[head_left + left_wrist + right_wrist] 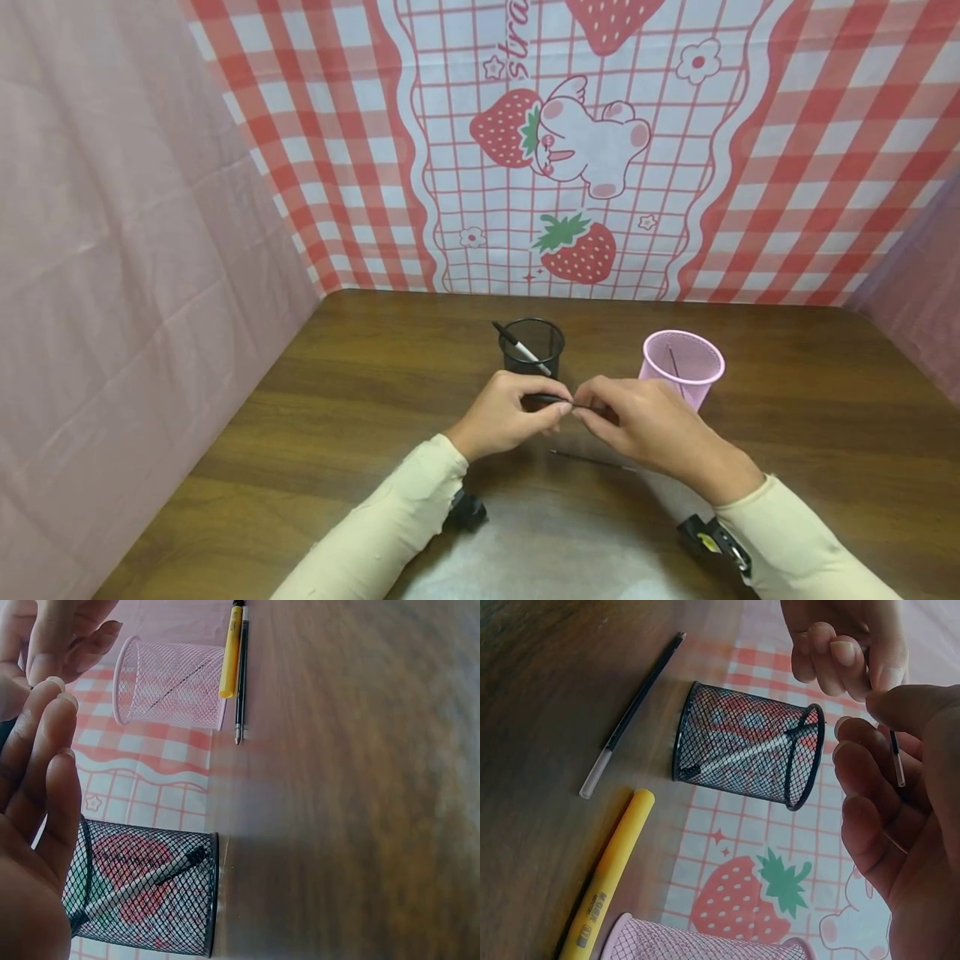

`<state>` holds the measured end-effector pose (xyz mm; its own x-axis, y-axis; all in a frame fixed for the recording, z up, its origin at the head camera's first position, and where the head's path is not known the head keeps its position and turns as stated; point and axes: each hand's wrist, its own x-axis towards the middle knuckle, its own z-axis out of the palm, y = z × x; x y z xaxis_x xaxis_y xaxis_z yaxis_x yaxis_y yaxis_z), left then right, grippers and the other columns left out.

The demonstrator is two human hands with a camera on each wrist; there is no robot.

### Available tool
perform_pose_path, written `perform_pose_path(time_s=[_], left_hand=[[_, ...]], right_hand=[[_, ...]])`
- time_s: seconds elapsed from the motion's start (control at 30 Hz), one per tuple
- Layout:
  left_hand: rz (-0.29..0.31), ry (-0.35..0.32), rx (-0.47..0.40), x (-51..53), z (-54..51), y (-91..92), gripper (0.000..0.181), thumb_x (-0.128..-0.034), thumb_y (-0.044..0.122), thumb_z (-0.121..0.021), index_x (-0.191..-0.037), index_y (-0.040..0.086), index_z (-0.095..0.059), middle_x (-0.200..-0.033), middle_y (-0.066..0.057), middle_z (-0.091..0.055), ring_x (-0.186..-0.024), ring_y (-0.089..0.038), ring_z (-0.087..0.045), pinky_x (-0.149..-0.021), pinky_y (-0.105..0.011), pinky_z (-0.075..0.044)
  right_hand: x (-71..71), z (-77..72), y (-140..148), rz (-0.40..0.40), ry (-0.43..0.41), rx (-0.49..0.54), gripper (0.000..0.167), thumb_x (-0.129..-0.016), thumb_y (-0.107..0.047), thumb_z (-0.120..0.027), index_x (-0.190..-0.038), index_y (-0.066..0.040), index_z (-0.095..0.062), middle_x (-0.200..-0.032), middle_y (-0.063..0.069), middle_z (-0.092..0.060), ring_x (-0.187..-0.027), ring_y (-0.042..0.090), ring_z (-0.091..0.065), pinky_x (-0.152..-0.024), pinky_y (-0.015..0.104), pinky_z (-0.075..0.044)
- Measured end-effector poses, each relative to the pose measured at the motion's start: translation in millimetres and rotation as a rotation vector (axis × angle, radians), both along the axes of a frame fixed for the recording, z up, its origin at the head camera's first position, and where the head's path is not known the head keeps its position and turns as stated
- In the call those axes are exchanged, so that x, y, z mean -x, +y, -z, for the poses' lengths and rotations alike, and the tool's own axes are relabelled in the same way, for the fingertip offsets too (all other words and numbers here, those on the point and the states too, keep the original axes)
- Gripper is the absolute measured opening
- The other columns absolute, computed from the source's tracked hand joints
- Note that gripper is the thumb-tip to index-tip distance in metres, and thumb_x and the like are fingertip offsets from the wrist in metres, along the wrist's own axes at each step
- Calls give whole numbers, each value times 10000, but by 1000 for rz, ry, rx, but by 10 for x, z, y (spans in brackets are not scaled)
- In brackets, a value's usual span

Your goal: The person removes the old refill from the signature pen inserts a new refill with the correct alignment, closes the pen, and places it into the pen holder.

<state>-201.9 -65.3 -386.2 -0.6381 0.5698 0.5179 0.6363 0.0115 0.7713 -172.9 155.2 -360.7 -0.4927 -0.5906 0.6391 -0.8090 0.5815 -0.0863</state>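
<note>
In the head view the left hand [513, 414] grips a dark pen barrel [546, 398], and the right hand [648, 425] pinches a thin refill at the barrel's right end, the fingertips of both hands nearly meeting. From the right wrist view, the refill's clear-and-black tail [898, 761] sticks out below the right thumb. Another dark refill [592, 459] lies on the table below the hands. Behind the left hand stands a black mesh cup [532, 320] with a black-and-white pen [522, 343] leaning in it.
A pink mesh cup [684, 337] holding one thin dark refill stands behind the right hand. A yellow marker [611, 881] lies on the table beside the loose refill. Pink cloth hangs at the left, and a checked strawberry cloth [577, 167] hangs at the table's back edge.
</note>
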Motion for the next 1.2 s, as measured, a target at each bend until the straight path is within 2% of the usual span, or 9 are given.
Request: perform_pose_path(time_s=[0.17, 0.3, 0.47, 0.53, 0.67, 0.83, 0.93, 1.03, 1.2], left_hand=[[8, 24, 1, 53, 46, -18, 101, -932, 21, -688, -1025, 23, -728, -772, -133, -706, -623, -69, -672, -582, -311, -609], [1, 55, -12, 99, 61, -45, 101, -953, 57, -677, -1032, 14, -723, -745, -86, -703, -622, -95, -687, -583, -307, -611], [-47, 23, -17, 128, 38, -86, 107, -957, 54, -679, -1029, -13, -720, -701, -45, -697, -604, -161, -692, -580, -287, -607], [-61, 14, -12, 115, 15, -95, 100, -952, 35, -678, -1026, -21, -717, -692, -58, -694, -599, -193, -691, -578, -285, -605], [-56, 15, -7, 13, -112, -109, 97, -938, -17, -670, -1017, -62, -704, -707, -123, -690, -607, -233, -694, -591, -297, -610], [-44, 8, -18, -60, -201, -120, 105, -921, -49, -673, -1014, -85, -704, -785, -146, -709, -625, -181, -694, -598, -311, -612], [-42, -1, -23, -43, -177, -124, 113, -922, -48, -676, -1024, -82, -708, -799, -146, -716, -628, -208, -698, -598, -325, -615], [-24, -15, -29, 24, -94, -121, 129, -934, -42, -671, -1054, -74, -706, -791, -155, -718, -641, -298, -704, -597, -341, -619], [26, -30, -36, 124, 28, -119, 156, -959, 11, -663, -1103, -34, -704, -825, -123, -738, -660, -304, -707, -604, -325, -618]], right_hand=[[9, -21, 22, -20, -7, 7, 231, -783, -158, -830, -954, -180, -676, -740, -182, -617, -630, -63, -538, -515, 152, -474], [21, -46, 74, -8, -4, 8, 237, -770, -140, -826, -952, -161, -676, -722, -172, -599, -608, -38, -537, -501, 170, -469], [33, -68, 114, 36, 14, 11, 193, -781, -124, -799, -924, -174, -679, -720, -187, -613, -613, -57, -542, -486, 189, -471], [36, -67, 113, 44, 16, 6, 180, -788, -119, -792, -915, -182, -681, -717, -195, -606, -610, -72, -521, -482, 181, -458], [44, -50, 100, 34, 21, -3, 172, -791, -106, -794, -904, -182, -689, -715, -195, -600, -607, -81, -501, -487, 176, -453], [51, -26, 91, 23, 22, 4, 85, -846, -158, -754, -909, -178, -701, -717, -190, -610, -609, -78, -508, -494, 189, -467], [55, -22, 88, 23, 15, 3, 43, -876, -189, -728, -908, -173, -704, -718, -186, -611, -606, -76, -504, -493, 194, -469], [54, -27, 92, 33, 5, -5, 40, -903, -210, -714, -911, -172, -706, -725, -185, -607, -601, -74, -492, -495, 196, -463], [43, -24, 98, 37, -17, 2, 53, -929, -205, -708, -905, -157, -707, -737, -166, -619, -594, -68, -489, -499, 199, -466]])
